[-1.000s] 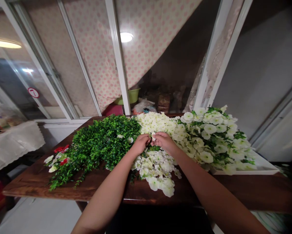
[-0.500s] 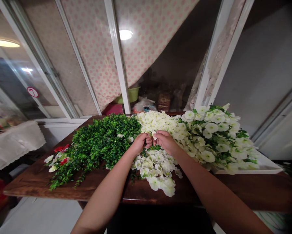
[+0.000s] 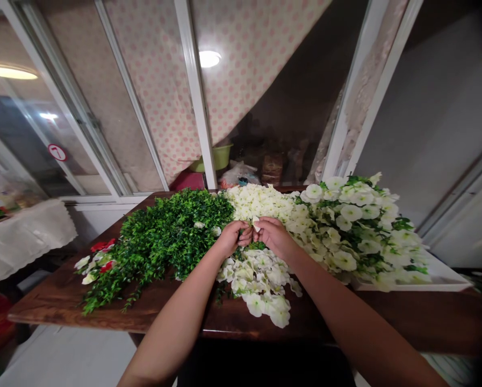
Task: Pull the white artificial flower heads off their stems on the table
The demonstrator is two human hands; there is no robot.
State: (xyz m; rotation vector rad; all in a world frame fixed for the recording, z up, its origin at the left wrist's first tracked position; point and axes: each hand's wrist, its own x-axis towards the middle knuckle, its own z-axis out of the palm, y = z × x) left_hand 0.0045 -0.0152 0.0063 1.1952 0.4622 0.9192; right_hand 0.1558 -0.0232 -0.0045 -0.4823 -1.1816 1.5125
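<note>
Right hand [image 3: 275,237] closed on white artificial petal [image 3: 256,224] — left hand [image 3: 230,239] curled shut just beside it, above middle of wooden table [image 3: 51,307], between green foliage [image 3: 172,236] and loose white blossoms [image 3: 260,279].

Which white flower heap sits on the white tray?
The leafy heap at right, on the tray; the loose front heap lies directly on the wooden table.

On my feed, the left forearm [image 3: 172,325] and right forearm [image 3: 345,317] come in bare from the lower frame edge, narrowing at the wrists into a bare left hand [image 3: 230,239] and right hand [image 3: 275,236].
</note>
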